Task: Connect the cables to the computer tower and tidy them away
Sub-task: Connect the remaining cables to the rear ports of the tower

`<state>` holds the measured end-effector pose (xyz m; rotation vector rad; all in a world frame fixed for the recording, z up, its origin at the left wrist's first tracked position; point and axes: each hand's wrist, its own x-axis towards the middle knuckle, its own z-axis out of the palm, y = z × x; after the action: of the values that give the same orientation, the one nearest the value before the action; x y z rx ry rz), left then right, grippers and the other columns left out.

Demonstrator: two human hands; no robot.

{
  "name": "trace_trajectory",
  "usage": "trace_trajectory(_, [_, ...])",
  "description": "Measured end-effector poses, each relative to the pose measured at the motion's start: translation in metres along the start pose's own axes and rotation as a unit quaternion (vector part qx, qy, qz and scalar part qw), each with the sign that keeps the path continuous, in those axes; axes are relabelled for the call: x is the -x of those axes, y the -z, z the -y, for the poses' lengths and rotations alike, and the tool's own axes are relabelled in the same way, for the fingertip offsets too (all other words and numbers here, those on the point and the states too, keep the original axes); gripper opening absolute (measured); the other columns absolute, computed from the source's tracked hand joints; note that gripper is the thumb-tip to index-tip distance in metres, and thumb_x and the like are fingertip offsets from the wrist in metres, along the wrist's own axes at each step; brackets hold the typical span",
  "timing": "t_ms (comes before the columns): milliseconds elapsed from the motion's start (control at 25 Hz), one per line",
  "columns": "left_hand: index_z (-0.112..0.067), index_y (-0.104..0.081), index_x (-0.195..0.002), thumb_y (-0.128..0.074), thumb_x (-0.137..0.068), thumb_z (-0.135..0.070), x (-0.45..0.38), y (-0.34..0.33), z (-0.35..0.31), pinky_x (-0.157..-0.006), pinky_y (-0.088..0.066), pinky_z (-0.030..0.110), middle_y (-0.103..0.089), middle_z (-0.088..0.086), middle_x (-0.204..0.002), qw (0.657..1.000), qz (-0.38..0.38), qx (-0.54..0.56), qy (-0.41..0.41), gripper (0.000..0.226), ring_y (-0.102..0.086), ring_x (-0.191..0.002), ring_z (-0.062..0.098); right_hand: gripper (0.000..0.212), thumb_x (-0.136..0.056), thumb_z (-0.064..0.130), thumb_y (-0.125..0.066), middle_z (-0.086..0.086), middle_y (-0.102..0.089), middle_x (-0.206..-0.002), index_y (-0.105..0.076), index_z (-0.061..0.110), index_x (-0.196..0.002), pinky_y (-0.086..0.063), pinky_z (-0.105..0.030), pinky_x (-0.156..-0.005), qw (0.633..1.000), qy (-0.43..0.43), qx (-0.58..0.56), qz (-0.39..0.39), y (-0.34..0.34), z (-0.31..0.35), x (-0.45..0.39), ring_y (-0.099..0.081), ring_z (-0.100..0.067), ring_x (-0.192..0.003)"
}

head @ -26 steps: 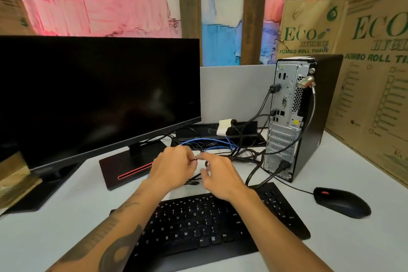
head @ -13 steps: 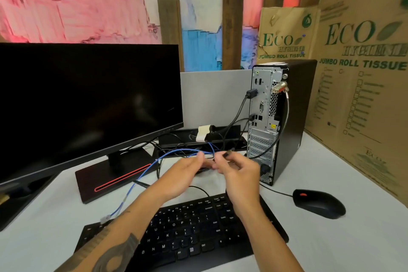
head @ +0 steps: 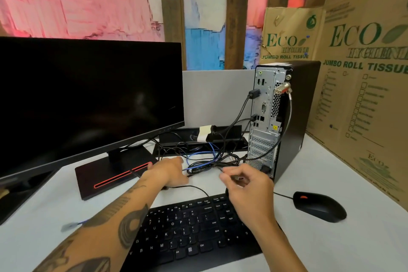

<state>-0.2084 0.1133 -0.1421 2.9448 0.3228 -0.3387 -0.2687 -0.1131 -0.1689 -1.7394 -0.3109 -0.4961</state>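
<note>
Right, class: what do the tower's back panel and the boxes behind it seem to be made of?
Tower's back panel: looks like bare, silvery sheet metal, judging by its dull shine and punched vent holes. Boxes: brown cardboard, matt, with green printed lettering and creased edges.

Two bare forearms reach in from the lower edge, no sleeves visible; the left forearm bears dark tattoos, among them a rounded, ringed design near the wrist and broader shaded shapes toward the elbow; the right forearm is unmarked; left hand and right hand wear no rings, watch or gloves.
</note>
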Motion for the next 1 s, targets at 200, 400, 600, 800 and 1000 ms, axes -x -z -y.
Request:
trace_trajectory(200, [-0.017,-0.075,-0.093,-0.055,-0.097,-0.055,0.005,-0.013,0.005,-0.073,-0.058,0.037,-0.071,0.002,-0.083,0.988,-0.112,0.088,-0.057,0.043,-0.067,-0.073,0.022,0.010,-0.083,0.018,-0.084,0.012,-0.068,-0.073,-0.077,0.024,-0.078,-0.055,-0.029,-0.065,0.971,0.111,0.213,0.011,-0.025,-0.021,0.005,-0.063,-0.009,-0.065])
trace_trajectory(400, [-0.034,-0.079,-0.095,-0.068,-0.097,-0.043,0.010,0.001,0.010,-0.086,-0.055,0.035,-0.075,-0.009,-0.094,0.936,-0.210,0.279,-0.056,0.015,-0.067,-0.099,0.016,0.024,-0.062,0.012,-0.088,0.006,-0.061,-0.059,-0.067,0.023,-0.059,-0.044,-0.035,-0.069,0.884,0.176,0.433,0.007,-0.050,-0.016,-0.013,-0.053,-0.018,-0.045])
trace_trajectory(600, [-0.035,-0.075,-0.101,-0.072,-0.094,-0.038,0.013,0.012,0.010,-0.091,-0.057,0.038,-0.072,-0.012,-0.094,0.931,-0.236,0.272,-0.059,0.008,-0.068,-0.101,0.016,0.028,-0.061,-0.006,-0.082,-0.002,-0.053,-0.051,-0.059,0.010,-0.062,-0.050,-0.034,-0.061,0.879,0.216,0.417,-0.082,-0.058,-0.016,-0.046,-0.035,-0.020,-0.043])
trace_trajectory(800, [-0.024,-0.060,-0.136,-0.079,-0.081,-0.028,0.004,0.004,-0.001,-0.095,-0.049,0.042,-0.054,-0.003,-0.130,0.877,-0.411,-0.001,-0.249,0.059,-0.052,-0.116,0.022,0.009,-0.091,0.021,-0.069,-0.001,-0.074,-0.080,-0.075,0.015,-0.094,-0.051,-0.022,-0.063,0.954,0.079,0.280,0.066,-0.081,0.002,-0.059,-0.068,-0.019,-0.070])
trace_trajectory(1000, [-0.031,-0.072,-0.106,-0.064,-0.095,-0.022,-0.016,0.002,0.027,-0.080,-0.057,0.042,-0.070,-0.003,-0.102,0.965,-0.208,-0.008,-0.157,0.016,-0.068,-0.096,0.024,0.045,-0.074,0.007,-0.067,0.013,-0.067,-0.104,-0.054,0.022,-0.114,-0.049,-0.025,-0.064,0.936,-0.032,0.128,0.328,-0.084,0.001,-0.064,-0.066,-0.016,-0.081])
